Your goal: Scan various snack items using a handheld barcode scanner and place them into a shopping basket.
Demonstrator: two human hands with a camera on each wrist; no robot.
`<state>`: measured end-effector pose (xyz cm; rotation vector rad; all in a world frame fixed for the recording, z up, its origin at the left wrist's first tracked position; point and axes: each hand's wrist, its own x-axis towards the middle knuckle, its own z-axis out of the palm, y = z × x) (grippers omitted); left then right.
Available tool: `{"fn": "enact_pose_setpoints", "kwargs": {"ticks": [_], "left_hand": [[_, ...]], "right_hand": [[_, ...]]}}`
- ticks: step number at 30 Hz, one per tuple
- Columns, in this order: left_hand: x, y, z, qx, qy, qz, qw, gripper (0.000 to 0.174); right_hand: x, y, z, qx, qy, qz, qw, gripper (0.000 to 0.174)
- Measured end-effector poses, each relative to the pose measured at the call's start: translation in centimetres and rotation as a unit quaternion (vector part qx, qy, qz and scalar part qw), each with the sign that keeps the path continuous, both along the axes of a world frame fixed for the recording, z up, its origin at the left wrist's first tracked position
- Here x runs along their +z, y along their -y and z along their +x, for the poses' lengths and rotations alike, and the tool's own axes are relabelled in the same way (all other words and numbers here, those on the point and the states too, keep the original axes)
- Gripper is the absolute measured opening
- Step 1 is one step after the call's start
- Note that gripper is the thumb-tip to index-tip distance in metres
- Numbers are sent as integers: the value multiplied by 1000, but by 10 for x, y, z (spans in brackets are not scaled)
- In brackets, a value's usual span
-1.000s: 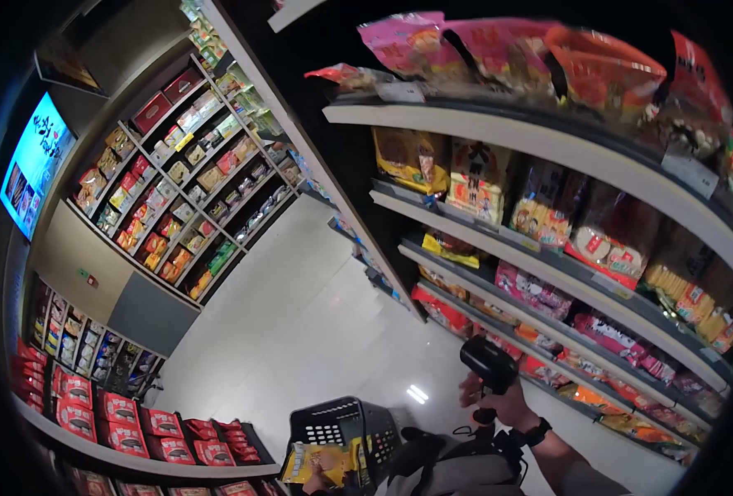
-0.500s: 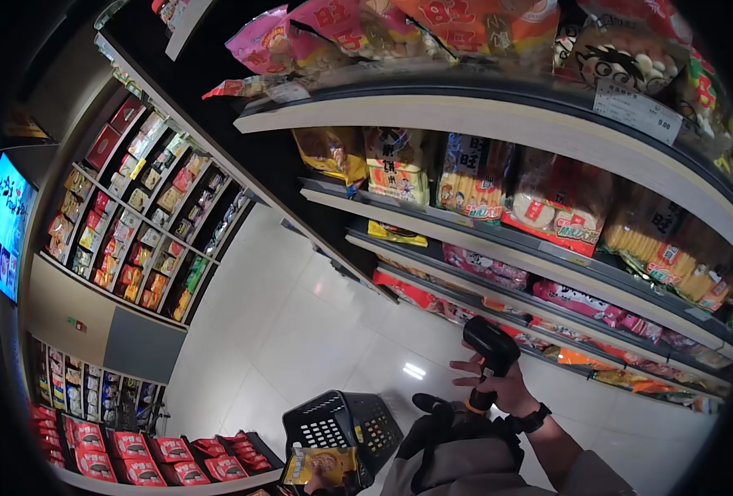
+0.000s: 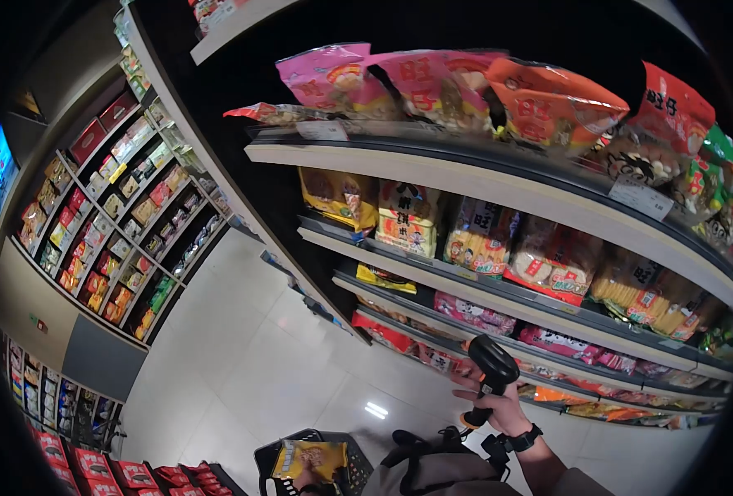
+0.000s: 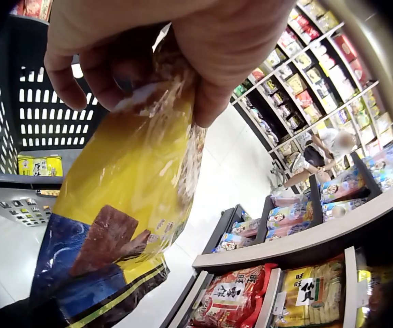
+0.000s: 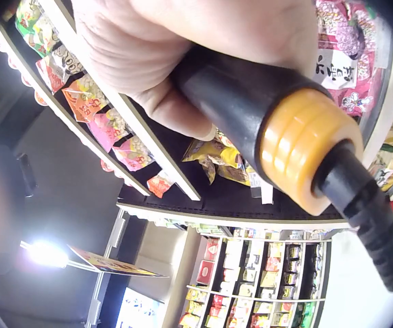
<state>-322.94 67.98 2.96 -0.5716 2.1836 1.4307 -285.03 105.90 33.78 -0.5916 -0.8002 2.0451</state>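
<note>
My right hand [image 3: 507, 411] grips the handle of a black handheld barcode scanner [image 3: 494, 362], its head pointing up and away from me. In the right wrist view, an orange collar [image 5: 309, 150] rings the handle's end, and a thick black cable [image 5: 367, 219] runs from it. My left hand [image 4: 169, 34] pinches the crumpled upper end of a yellow and blue snack bag [image 4: 125, 164], which hangs down. The head view shows that yellow bag [image 3: 327, 456] over a black shopping basket [image 3: 308, 433]. Another yellow package [image 4: 39, 166] shows by the basket in the left wrist view.
A tall snack shelf [image 3: 482, 178] with several tiers of bags stands ahead and right. Red packs [image 3: 93, 465] fill a low display at lower left. Wall shelves [image 3: 126, 215] line the far left past the pale floor [image 3: 250, 364]. Another person [image 4: 316, 154] is beyond the low display.
The head view has swung about, and the basket now sits lower and further left in it. Both hands keep their holds; the right hand's spread fingers have drawn closer to the scanner.
</note>
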Motion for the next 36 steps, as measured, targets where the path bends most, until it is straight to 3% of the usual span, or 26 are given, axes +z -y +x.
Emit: {"fn": "enact_pose_setpoints", "kwargs": {"ticks": [2, 4, 7, 9, 13, 16, 18, 19, 22, 26, 31, 34, 36], "left_hand": [[-8, -6, -1, 86, -20, 14, 996, 57], [-8, -6, -8, 81, -31, 56, 995, 58], [-29, -8, -22, 96, 52, -3, 994, 59], [-43, -10, -17, 125, -12, 29, 992, 57], [-66, -6, 16, 126, -27, 3, 992, 45], [-41, -4, 27, 152, 36, 62, 986, 51], [-47, -8, 48, 196, 24, 32, 980, 48], [-84, 8, 61, 216, -18, 52, 975, 42], [-92, 17, 86, 260, 41, 83, 961, 42], [-65, 31, 116, 249, 61, 37, 966, 44], [-83, 45, 124, 311, 53, 56, 947, 43], [-82, 50, 115, 317, 33, 94, 943, 46], [-79, 58, 112, 292, 34, 56, 954, 52]], "right_hand": [[-10, -6, -5, 10, 57, 53, 997, 51], [0, -1, -12, -13, 58, 30, 998, 47], [3, 1, -33, -18, 67, 11, 998, 45], [-3, 0, -40, 6, 84, 61, 995, 43], [-4, 5, -53, 41, 42, 90, 994, 44], [5, 15, -61, 32, 75, 43, 996, 47], [13, 13, -71, 58, 41, 45, 996, 50], [14, 12, -71, 81, 36, 41, 995, 49], [20, 4, -78, 110, 31, 34, 993, 50], [21, 1, -87, 159, -6, -5, 987, 53], [29, 5, -109, 228, -69, -14, 971, 53], [32, 11, -118, 241, -84, -37, 966, 52], [34, 14, -123, 261, -97, -14, 960, 51]]}}
